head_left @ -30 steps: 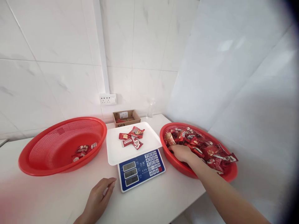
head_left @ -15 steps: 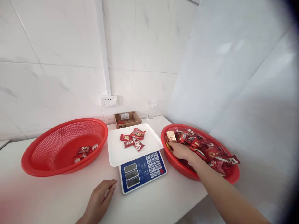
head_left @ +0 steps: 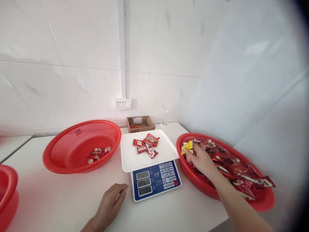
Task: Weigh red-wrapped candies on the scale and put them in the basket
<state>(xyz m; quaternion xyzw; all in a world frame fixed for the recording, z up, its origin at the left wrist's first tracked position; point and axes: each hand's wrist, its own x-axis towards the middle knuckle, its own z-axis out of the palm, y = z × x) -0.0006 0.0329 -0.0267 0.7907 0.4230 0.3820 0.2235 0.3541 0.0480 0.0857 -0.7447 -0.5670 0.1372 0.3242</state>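
Observation:
My right hand (head_left: 199, 159) pinches a small yellow packet (head_left: 187, 147) between thumb and fingers, over the near left part of the right red basket (head_left: 190, 175). That basket is heaped with red snack packets (head_left: 219, 158). Left of it stands a digital scale (head_left: 156, 180) with a blue keypad panel and a white tray (head_left: 129, 158). Several small red packets (head_left: 151, 150) lie in a loose cluster on the tray. My left hand (head_left: 111, 203) rests on the table beside the scale's lower left corner, its fingers curled together with nothing visible in them.
Another red basket (head_left: 60, 166) at the left holds a few red packets (head_left: 96, 155). Part of one more red basket (head_left: 8, 193) shows at the left edge. A cardboard box (head_left: 141, 124) and a clear bottle (head_left: 166, 117) stand by the wall, under a power socket (head_left: 124, 103).
My right hand has come up slightly from among the packets, with the yellow packet now plainly in its fingers. The view has turned left, bringing the left-edge basket into sight.

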